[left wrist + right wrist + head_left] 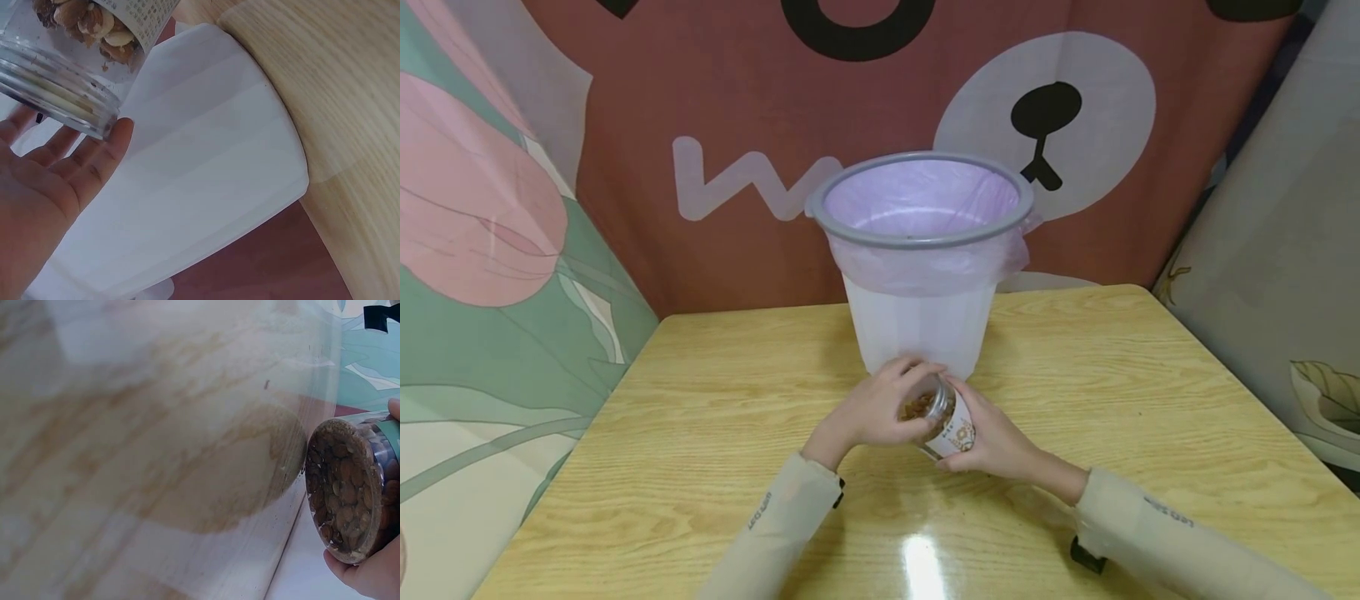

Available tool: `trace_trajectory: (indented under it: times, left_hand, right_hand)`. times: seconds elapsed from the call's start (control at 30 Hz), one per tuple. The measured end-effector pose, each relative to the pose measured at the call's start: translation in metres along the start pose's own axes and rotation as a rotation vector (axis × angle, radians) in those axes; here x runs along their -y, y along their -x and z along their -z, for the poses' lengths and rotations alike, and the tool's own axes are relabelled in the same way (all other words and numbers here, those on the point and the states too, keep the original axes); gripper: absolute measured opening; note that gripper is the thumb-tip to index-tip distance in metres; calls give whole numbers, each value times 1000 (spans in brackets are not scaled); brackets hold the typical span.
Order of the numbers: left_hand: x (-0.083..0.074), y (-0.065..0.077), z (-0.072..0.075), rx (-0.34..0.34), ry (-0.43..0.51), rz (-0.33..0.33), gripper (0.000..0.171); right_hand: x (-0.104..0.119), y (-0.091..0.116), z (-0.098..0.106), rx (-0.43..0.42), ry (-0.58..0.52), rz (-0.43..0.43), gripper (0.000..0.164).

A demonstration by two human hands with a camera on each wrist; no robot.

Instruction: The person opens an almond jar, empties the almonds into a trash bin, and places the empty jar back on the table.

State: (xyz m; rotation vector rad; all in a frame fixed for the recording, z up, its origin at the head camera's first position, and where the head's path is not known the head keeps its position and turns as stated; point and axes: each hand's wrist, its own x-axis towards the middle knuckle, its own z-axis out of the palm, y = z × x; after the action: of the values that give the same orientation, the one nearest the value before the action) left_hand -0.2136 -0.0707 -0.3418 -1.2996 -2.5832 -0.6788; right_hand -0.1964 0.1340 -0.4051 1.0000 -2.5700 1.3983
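A clear jar of brown nuts [957, 429] with a printed label tilts above the table, its mouth end toward the left. My right hand [1000, 437] grips the jar round its labelled body. At the mouth end, my left hand [876, 408] holds the rim between thumb and fingers. The left wrist view shows the left fingers [94, 159] against the clear, ridged end of the jar, with nuts visible through the wall. In the right wrist view the jar's round base [344, 490] faces the camera, packed with nuts; most of the right hand is out of frame.
Directly behind the hands stands a white bin [917, 321] with a grey rim and a pinkish-purple liner bag [917, 196]. The wood-grain table [730, 392] stretches to both sides. Printed cloth [737, 92] hangs behind and at the sides.
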Motion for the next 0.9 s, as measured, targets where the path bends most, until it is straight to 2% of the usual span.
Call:
trace_trajectory:
  times: [0.1,0.33,0.5,0.7,0.9]
  left_hand:
    - [-1,-1,1,13,-22,40,59]
    - [-3,-4,-2,-13,-69,140,60]
    - [-4,-6,-3,-29,-108,177,63]
    - [-4,-5,-1,-20,-87,159,70]
    - [-3,-3,4,29,-14,78,76]
  right_hand:
    - [0,0,0,-3,3,4,104]
    - [2,1,1,-8,23,-17,103]
    - [3,1,0,-13,27,-17,104]
    - [3,0,1,-6,17,-25,104]
    - [1,0,1,-4,-29,-32,103]
